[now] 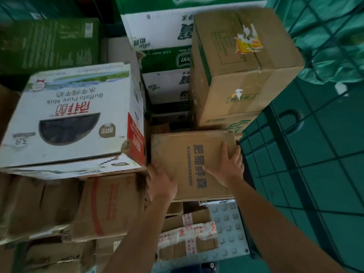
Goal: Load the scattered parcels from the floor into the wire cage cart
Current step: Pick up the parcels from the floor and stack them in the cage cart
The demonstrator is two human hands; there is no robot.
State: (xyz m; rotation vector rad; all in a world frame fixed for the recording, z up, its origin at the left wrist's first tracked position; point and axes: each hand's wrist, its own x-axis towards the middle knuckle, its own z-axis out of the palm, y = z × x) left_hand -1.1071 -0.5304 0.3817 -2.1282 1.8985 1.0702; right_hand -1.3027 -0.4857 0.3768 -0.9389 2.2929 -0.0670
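Observation:
A flat brown parcel [183, 154] with dark printed characters lies among stacked boxes inside the wire cage cart [307, 158]. My left hand [160, 183] holds its near left corner, with the fingers over the edge. My right hand [228, 166] lies flat on the parcel's top right, fingers spread towards the right edge. The parcel sits level, below the tall brown carton [246, 62] and to the right of the white milk box [72, 117].
Green and white drink cartons [163, 54] are stacked behind the parcel. Brown boxes [108, 205] and a taped parcel [187, 239] lie lower in front. Green wire mesh of the cage runs along the right side. A green carton [49, 44] stands at the far left.

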